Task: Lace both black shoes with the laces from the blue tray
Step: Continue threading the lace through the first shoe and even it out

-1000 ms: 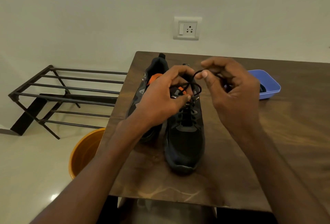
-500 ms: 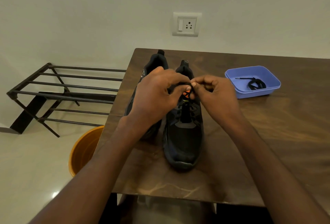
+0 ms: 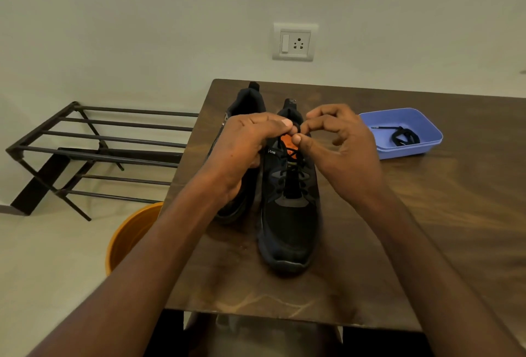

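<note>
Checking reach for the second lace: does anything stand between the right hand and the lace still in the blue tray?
Nothing visible does. The right hand is at the top of the nearer shoe, and only bare table lies between it and the blue tray, where the spare lace lies uncovered.

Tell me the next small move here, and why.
Probably snug the lace ends at the top of the right-hand shoe: both hands, left hand and right hand, pinch there above its orange tongue, and the eyelets below look laced. The second lace waits in the blue tray.
</note>
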`<action>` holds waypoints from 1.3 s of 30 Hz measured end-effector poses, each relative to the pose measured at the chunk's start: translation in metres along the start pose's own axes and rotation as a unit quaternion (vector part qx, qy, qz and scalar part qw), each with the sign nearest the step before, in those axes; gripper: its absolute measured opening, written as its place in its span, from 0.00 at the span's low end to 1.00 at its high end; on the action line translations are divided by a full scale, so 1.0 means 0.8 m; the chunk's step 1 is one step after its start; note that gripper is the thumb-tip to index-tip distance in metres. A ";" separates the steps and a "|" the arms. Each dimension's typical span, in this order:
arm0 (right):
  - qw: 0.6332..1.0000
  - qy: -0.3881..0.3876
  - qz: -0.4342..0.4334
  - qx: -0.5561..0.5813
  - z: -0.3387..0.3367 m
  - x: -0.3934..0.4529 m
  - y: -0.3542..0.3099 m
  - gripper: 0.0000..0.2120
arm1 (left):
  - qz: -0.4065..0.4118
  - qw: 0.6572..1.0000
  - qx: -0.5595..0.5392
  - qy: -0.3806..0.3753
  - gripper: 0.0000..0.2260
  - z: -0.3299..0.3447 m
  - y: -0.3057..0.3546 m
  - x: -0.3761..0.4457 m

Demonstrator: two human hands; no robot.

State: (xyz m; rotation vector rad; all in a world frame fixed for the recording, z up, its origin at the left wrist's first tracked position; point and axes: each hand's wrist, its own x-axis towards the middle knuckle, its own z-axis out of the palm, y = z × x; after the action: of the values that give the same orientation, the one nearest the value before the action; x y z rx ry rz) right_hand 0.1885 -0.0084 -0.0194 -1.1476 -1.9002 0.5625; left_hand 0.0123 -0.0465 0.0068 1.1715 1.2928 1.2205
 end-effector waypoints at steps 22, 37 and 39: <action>0.994 0.004 0.017 0.108 -0.011 -0.003 -0.012 0.04 | 0.024 0.999 0.033 0.012 0.08 0.001 0.004 -0.003; 0.995 0.035 0.070 -0.068 -0.024 0.002 0.016 0.11 | 0.090 0.914 0.385 0.088 0.05 -0.017 -0.013 0.008; 0.983 -0.001 0.135 -0.121 -0.032 0.003 0.030 0.12 | 0.056 0.875 0.464 0.126 0.06 -0.027 -0.022 0.011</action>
State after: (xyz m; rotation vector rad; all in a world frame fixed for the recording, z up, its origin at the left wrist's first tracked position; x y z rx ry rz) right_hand 0.2210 0.0040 -0.0213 -1.5788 -1.8638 0.4860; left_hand -0.0099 -0.0396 -0.0102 1.8042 2.1546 0.8238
